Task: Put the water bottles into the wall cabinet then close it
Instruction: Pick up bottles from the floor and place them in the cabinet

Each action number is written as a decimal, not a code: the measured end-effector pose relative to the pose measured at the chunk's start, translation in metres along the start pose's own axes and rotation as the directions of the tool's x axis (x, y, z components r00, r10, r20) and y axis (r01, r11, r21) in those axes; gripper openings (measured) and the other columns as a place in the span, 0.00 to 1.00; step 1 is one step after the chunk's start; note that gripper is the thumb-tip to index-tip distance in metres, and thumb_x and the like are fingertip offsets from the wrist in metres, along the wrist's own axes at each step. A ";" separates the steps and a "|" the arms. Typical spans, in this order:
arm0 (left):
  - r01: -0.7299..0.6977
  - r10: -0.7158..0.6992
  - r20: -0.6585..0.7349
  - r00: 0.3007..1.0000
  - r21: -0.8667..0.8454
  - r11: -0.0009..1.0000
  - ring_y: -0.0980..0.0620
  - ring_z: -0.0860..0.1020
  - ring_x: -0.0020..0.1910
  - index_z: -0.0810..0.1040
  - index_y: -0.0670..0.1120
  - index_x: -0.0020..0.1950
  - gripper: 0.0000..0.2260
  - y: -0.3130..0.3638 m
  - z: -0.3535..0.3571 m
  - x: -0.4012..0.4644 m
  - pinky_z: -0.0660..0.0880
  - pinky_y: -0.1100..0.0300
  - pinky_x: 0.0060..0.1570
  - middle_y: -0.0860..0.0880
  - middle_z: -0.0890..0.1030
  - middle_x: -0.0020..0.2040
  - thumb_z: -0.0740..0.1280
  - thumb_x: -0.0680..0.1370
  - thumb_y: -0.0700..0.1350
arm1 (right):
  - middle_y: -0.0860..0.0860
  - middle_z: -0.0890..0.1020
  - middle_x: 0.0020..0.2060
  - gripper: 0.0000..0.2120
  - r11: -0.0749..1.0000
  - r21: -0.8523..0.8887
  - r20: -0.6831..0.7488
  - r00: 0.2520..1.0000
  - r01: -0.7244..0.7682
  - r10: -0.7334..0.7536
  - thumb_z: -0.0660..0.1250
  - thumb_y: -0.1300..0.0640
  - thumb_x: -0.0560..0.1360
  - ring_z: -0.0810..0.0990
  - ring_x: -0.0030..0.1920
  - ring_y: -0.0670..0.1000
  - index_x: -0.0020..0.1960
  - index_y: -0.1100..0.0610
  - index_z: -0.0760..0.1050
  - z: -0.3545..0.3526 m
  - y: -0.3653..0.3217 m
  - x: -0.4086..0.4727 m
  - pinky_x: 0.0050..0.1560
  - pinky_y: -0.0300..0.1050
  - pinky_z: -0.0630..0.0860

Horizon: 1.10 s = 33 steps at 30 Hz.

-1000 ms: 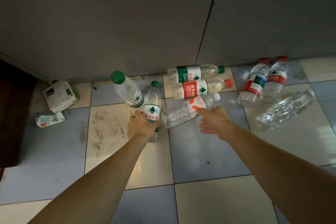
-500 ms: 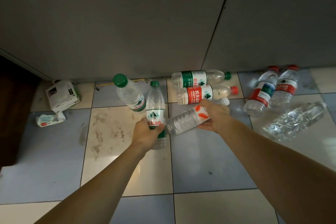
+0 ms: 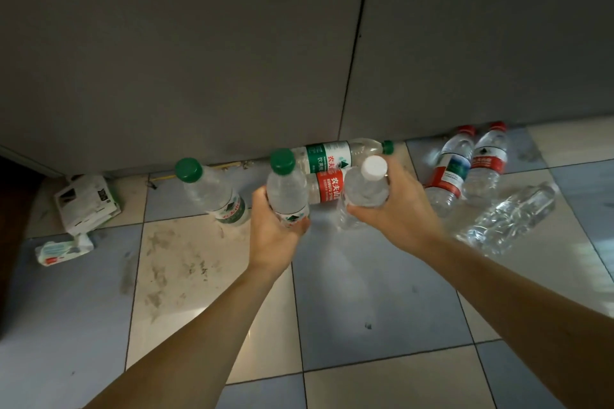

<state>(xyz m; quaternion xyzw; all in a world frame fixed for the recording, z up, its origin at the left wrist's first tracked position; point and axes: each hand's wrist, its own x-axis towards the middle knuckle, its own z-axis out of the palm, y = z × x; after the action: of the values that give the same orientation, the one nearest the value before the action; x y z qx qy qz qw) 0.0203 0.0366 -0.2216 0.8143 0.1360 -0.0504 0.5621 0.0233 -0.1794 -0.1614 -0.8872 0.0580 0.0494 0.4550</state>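
Note:
My left hand (image 3: 275, 236) grips a green-capped water bottle (image 3: 286, 189) by its lower body, held upright above the floor. My right hand (image 3: 397, 209) grips a white-capped bottle (image 3: 365, 189), also raised. Another green-capped bottle (image 3: 212, 192) stands tilted to the left. Two bottles lie against the grey cabinet doors (image 3: 186, 53): one with a green label (image 3: 332, 154), one with a red label (image 3: 327, 188). At the right lie two red-capped bottles (image 3: 450, 169) (image 3: 486, 163) and a label-free clear bottle (image 3: 508, 219).
The grey doors ahead are closed, a vertical seam between them. A white cardboard box (image 3: 86, 202) and a small wipes pack (image 3: 63, 249) lie on the tiled floor (image 3: 375, 302) at the left. A dark opening sits at the far left edge.
Both hands closed on bottles and lifted them off the floor, tilting them upright; the white-capped bottle left its lying position.

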 end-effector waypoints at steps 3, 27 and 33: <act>-0.051 0.052 -0.021 0.998 0.043 0.998 0.65 0.77 0.55 0.68 0.56 0.63 0.31 -0.011 0.007 -0.002 0.73 0.75 0.46 0.59 0.76 0.55 0.82 0.68 0.42 | 0.34 0.72 0.55 0.37 0.999 -0.030 0.012 1.000 0.025 -0.025 0.83 0.49 0.65 0.74 0.58 0.41 0.65 0.39 0.66 0.001 0.009 -0.003 0.54 0.31 0.69; 0.169 -0.128 0.247 0.961 -0.150 0.974 0.57 0.76 0.63 0.71 0.52 0.71 0.36 -0.021 -0.012 0.004 0.76 0.70 0.51 0.58 0.79 0.63 0.82 0.67 0.39 | 0.50 0.85 0.56 0.36 0.835 0.437 0.150 0.943 -0.333 0.297 0.80 0.71 0.65 0.84 0.57 0.49 0.70 0.54 0.74 0.051 0.068 0.005 0.54 0.42 0.83; 0.165 -0.130 0.239 0.962 -0.134 0.977 0.60 0.76 0.62 0.73 0.54 0.69 0.32 -0.008 -0.018 -0.002 0.74 0.67 0.54 0.60 0.79 0.60 0.82 0.68 0.42 | 0.50 0.85 0.55 0.33 0.865 0.368 0.156 0.940 -0.341 0.304 0.82 0.68 0.64 0.84 0.57 0.50 0.66 0.53 0.77 0.041 0.056 -0.002 0.57 0.48 0.83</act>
<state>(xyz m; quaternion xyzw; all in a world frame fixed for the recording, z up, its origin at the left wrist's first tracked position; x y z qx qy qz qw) 0.0152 0.0553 -0.2216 0.7453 0.1344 -0.1750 0.6292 0.0113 -0.1782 -0.2294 -0.7535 0.1931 0.1532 0.6095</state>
